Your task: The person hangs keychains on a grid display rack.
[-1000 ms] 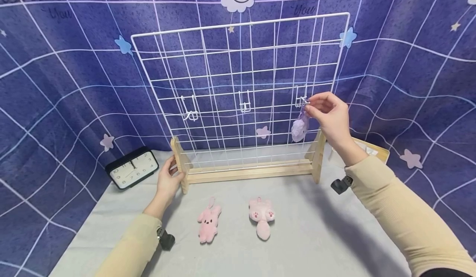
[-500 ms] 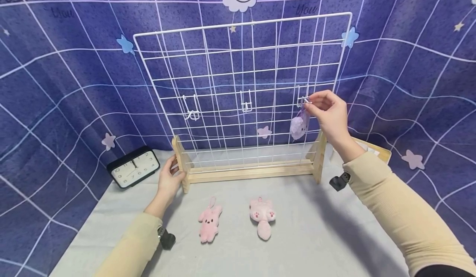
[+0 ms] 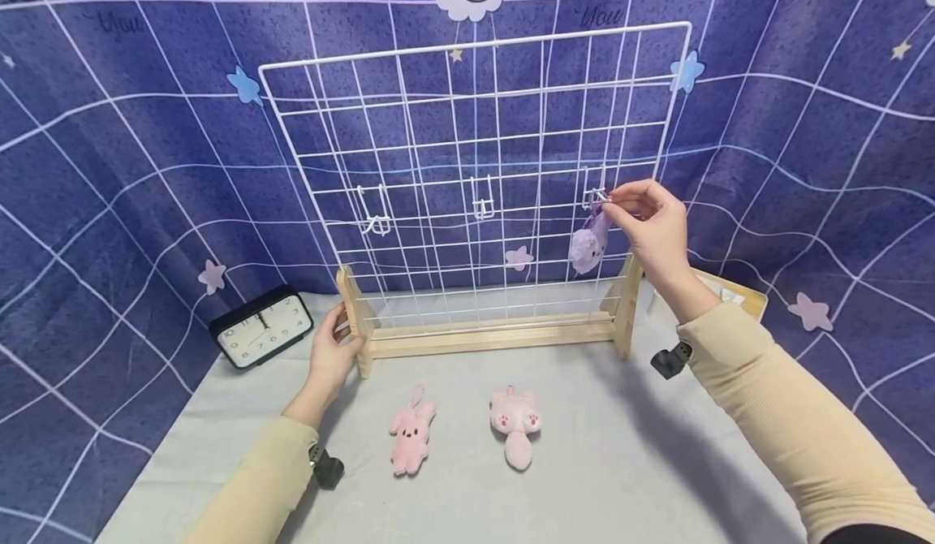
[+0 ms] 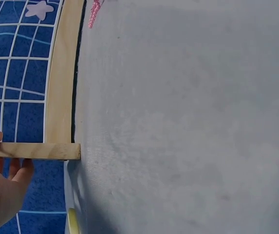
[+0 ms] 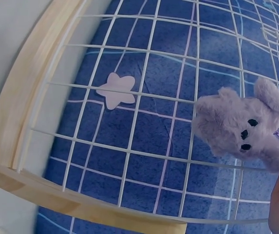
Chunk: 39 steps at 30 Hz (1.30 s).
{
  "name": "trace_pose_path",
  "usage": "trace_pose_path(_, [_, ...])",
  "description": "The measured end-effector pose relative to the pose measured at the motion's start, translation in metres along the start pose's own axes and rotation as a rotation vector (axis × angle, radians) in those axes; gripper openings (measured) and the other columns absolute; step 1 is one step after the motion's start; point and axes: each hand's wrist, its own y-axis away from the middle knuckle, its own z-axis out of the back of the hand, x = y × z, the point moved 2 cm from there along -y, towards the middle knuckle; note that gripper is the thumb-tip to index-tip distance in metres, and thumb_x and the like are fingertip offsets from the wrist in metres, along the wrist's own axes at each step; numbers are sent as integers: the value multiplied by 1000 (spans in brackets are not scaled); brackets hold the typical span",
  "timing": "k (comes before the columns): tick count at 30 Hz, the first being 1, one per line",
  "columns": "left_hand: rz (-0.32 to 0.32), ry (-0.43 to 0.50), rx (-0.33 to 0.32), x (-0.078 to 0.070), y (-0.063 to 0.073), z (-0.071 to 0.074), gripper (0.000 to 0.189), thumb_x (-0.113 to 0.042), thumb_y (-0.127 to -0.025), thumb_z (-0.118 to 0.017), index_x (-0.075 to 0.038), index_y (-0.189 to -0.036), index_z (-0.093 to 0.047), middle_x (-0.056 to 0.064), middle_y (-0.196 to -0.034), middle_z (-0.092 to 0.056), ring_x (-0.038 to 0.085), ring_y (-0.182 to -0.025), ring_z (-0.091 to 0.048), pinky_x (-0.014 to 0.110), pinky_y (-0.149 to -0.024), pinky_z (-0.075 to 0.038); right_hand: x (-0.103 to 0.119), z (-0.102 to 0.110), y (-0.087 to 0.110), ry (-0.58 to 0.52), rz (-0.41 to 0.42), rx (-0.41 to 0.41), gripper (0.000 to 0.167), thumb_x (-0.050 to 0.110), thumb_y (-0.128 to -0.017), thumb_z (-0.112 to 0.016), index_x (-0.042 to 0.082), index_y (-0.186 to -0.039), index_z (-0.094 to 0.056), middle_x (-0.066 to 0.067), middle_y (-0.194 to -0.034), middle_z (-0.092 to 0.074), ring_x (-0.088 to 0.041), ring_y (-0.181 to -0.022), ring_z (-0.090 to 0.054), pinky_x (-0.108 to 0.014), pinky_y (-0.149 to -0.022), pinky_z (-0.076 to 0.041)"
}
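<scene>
My right hand pinches with thumb and fingertips at the cord loop of a purple plush pendant, right at the tip of the right-hand hook. The pendant hangs below; its face shows in the right wrist view, where the plush body is in front of the wire. Whether the loop is over the hook is hard to see. My left hand holds the left wooden leg of the white wire grid rack, thumb on one side of the leg and fingers on the other.
On the grey cloth lie a pink plush dog and another pink plush, paw pads up. A middle hook and a left hook hang on the grid. A clock stands left; a wooden-rimmed tray is behind my right wrist.
My right hand stays by the hook and shifts only slightly, its fingertips now a little further right. The purple pendant has swung slightly beneath them. My left hand has kept its place.
</scene>
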Motion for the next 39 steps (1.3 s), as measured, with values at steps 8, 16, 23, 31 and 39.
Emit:
trace_pose_path(8, [-5,-5,2,7,-4,1,75,17,-88,-54,6,-157,-26,32,-153,-34,47,-136,-40,52,-115,-40,-22,9,6,-45,-24,-4,17,-8,-89,-70,-15,-104,-66,4,-83,-71,-7,-73,-64,-15,-66,-51])
trace_pose_path(16, [-30,-7,-25,36,-19,4,78,16,-90,-56,-1,-160,-26,27,-154,-37,42,-136,-42,51,-115,-41,-23,3,26,-249,-19,115,17,-16,-90,-65,-19,-107,-62,-6,-90,-73,-13,-79,-69,-22,-77,-60])
trace_pose_path(23, [-13,5,-12,26,-14,3,77,17,-90,-55,2,-159,-25,29,-154,-35,44,-137,-41,51,-116,-40,-29,-4,44,-271,-41,298,23,-13,-93,-64,-16,-116,-62,-12,-97,-74,-20,-87,-71,-26,-82,-62])
trace_pose_path(31, [-5,-2,7,0,0,0,75,17,-88,-55,7,-157,-26,34,-153,-34,49,-136,-40,54,-115,-40,-40,-16,65,-103,-95,492,27,-7,-95,-66,-6,-122,-65,-21,-105,-73,-21,-94,-72,-28,-82,-61])
trace_pose_path(39, [-22,16,-17,32,-17,3,76,17,-89,-55,2,-158,-27,29,-154,-36,44,-137,-40,51,-117,-38,-59,-32,89,1,-200,689,26,2,-95,-70,-2,-121,-68,-20,-108,-72,-28,-98,-70,-28,-84,-61])
